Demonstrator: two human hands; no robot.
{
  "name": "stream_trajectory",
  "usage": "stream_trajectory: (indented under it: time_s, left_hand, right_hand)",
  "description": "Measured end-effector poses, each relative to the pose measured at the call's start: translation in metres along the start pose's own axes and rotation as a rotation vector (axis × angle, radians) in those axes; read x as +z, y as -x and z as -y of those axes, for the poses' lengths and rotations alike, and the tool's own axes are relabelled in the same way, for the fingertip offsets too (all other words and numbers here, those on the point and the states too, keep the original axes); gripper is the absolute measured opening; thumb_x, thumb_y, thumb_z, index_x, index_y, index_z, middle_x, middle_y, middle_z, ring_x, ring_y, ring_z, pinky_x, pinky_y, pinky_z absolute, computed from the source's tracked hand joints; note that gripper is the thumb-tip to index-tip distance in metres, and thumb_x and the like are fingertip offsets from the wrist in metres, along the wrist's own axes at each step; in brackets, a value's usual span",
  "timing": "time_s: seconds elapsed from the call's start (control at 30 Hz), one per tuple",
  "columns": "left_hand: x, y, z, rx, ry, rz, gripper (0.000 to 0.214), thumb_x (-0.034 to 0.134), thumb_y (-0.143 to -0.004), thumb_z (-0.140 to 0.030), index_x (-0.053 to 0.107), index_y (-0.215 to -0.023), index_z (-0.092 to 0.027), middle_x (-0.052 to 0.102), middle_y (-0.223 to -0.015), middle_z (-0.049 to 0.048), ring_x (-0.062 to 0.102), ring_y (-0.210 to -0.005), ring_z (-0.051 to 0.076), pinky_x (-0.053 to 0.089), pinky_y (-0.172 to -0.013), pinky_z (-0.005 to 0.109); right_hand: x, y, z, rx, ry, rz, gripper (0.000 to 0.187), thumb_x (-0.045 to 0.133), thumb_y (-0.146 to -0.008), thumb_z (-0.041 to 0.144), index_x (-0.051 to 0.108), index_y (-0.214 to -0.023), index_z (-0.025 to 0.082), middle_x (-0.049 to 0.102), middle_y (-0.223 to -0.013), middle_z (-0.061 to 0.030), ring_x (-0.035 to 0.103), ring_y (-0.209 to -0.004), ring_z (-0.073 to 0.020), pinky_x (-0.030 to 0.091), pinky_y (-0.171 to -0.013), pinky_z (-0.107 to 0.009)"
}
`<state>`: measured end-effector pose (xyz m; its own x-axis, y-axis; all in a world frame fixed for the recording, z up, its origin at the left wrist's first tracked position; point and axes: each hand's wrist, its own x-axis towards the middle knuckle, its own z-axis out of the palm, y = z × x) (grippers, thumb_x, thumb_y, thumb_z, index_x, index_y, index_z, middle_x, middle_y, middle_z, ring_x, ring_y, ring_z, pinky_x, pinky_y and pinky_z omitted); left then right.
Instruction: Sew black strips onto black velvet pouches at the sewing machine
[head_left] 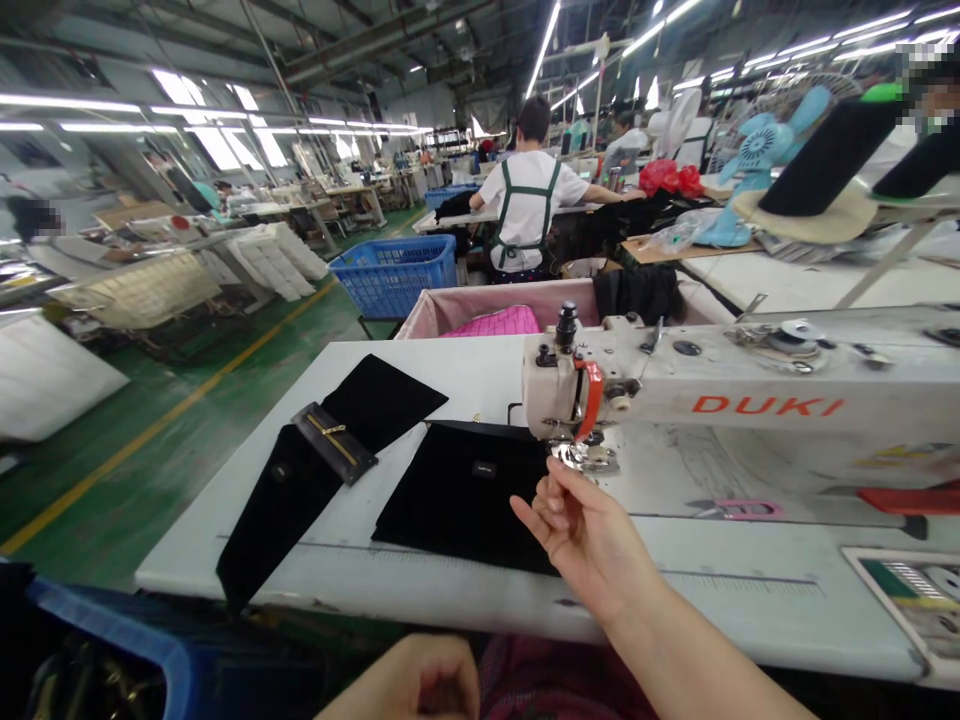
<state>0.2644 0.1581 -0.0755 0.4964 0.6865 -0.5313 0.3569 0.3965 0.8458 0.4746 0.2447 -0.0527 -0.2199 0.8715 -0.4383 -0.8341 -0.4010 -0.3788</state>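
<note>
The right hand (581,535) reaches forward over the white table (247,480), with the forearm coming in from the lower right. Its palm is turned to the left, and thumb and forefinger are pinched together just below the presser foot (581,455) of the sewing machine (735,395). What the fingers pinch I cannot tell. A black cloth (465,495) lies flat under the hand. The left hand (416,680) rests low near the body, loosely closed, holding nothing visible.
</note>
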Motion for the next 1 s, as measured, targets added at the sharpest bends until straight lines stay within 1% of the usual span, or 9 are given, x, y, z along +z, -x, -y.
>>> stream_trajectory:
  time_s: [0.07, 0.13, 0.2, 0.27, 0.37, 0.53, 0.63, 0.77, 1.0]
  left_hand:
    - [-0.004, -0.016, -0.028, 0.202, 0.005, -0.126, 0.024, 0.067, -0.082, -0.033, 0.062, -0.101, -0.018, 0.056, -0.077, -0.001, 0.048, -0.069, 0.012, 0.038, -0.063, 0.023]
    - [-0.009, -0.04, -0.062, 0.466, 0.024, -0.236, 0.04, 0.059, -0.09, -0.032, 0.051, -0.127, -0.022, 0.054, -0.082, -0.0007, 0.049, -0.074, 0.012, 0.041, -0.068, 0.023]
    - [-0.01, -0.065, -0.095, 0.627, 0.062, -0.21, 0.052, 0.057, -0.091, -0.028, 0.039, -0.14, -0.024, 0.053, -0.082, -0.0007, 0.052, -0.075, 0.012, 0.043, -0.07, 0.024]
    - [-0.009, -0.085, -0.12, 0.65, 0.071, -0.143, 0.052, 0.055, -0.091, -0.024, 0.04, -0.14, -0.024, 0.054, -0.082, -0.0007, 0.057, -0.074, 0.012, 0.047, -0.071, 0.025]
    - [-0.004, -0.099, -0.139, 0.585, 0.072, -0.108, 0.039, 0.055, -0.09, -0.021, 0.049, -0.128, -0.023, 0.055, -0.08, -0.0021, 0.06, -0.067, 0.011, 0.05, -0.066, 0.024]
    - [0.002, -0.095, -0.133, 0.592, 0.209, -0.134, 0.028, 0.06, -0.087, -0.022, 0.051, -0.113, -0.018, 0.053, -0.074, -0.0037, 0.054, -0.059, 0.006, 0.04, -0.052, 0.015]
    - [0.004, -0.095, -0.114, 0.593, 0.266, -0.313, 0.034, 0.061, -0.087, -0.022, 0.047, -0.119, -0.019, 0.052, -0.073, -0.0049, 0.047, -0.055, 0.004, 0.035, -0.051, 0.015]
    - [0.001, -0.104, -0.085, 0.505, 0.147, -0.549, 0.03, 0.057, -0.089, -0.02, 0.049, -0.118, -0.019, 0.05, -0.07, -0.0057, 0.046, -0.059, 0.006, 0.037, -0.057, 0.017]
    - [0.002, -0.115, -0.075, 0.513, -0.062, -0.608, 0.029, 0.054, -0.09, -0.019, 0.051, -0.118, -0.02, 0.051, -0.075, -0.004, 0.049, -0.066, 0.01, 0.04, -0.062, 0.021]
  right_hand:
    - [-0.004, -0.005, -0.003, -0.006, 0.025, 0.014, 0.034, 0.074, -0.078, 0.025, 0.047, -0.059, 0.017, 0.044, -0.054, 0.0087, 0.03, -0.044, -0.0036, 0.055, -0.09, -0.039]
    - [-0.007, -0.009, -0.005, -0.008, 0.051, 0.031, 0.033, 0.075, -0.077, 0.025, 0.048, -0.059, 0.017, 0.045, -0.054, 0.0081, 0.03, -0.045, -0.004, 0.056, -0.084, -0.033]
    - [-0.01, -0.012, -0.005, -0.018, 0.061, 0.036, 0.031, 0.076, -0.076, 0.024, 0.05, -0.061, 0.017, 0.046, -0.055, 0.0077, 0.031, -0.046, -0.0039, 0.055, -0.076, -0.026]
    - [-0.013, -0.013, -0.003, -0.028, 0.064, 0.032, 0.027, 0.077, -0.074, 0.021, 0.052, -0.063, 0.017, 0.046, -0.056, 0.0079, 0.031, -0.046, -0.0036, 0.054, -0.07, -0.023]
    - [-0.015, -0.011, 0.003, -0.034, 0.092, 0.029, 0.022, 0.077, -0.072, 0.02, 0.055, -0.066, 0.017, 0.045, -0.056, 0.0078, 0.034, -0.047, -0.0041, 0.055, -0.069, -0.025]
    - [-0.02, -0.017, 0.01, -0.068, 0.146, 0.021, 0.022, 0.08, -0.071, 0.025, 0.06, -0.07, 0.016, 0.05, -0.06, 0.0056, 0.042, -0.052, -0.0055, 0.056, -0.069, -0.026]
    - [-0.026, -0.034, 0.011, -0.112, 0.162, 0.004, 0.023, 0.083, -0.067, 0.024, 0.062, -0.071, 0.016, 0.053, -0.062, 0.0051, 0.045, -0.055, -0.0057, 0.057, -0.074, -0.028]
    - [-0.032, -0.057, 0.01, -0.179, 0.167, -0.042, 0.027, 0.087, -0.059, 0.019, 0.062, -0.068, 0.016, 0.055, -0.064, 0.0049, 0.046, -0.058, -0.0063, 0.058, -0.08, -0.034]
    - [-0.034, -0.067, 0.005, -0.266, 0.176, -0.085, 0.032, 0.087, -0.058, 0.022, 0.057, -0.067, 0.018, 0.056, -0.067, 0.0049, 0.048, -0.06, -0.0079, 0.057, -0.072, -0.033]
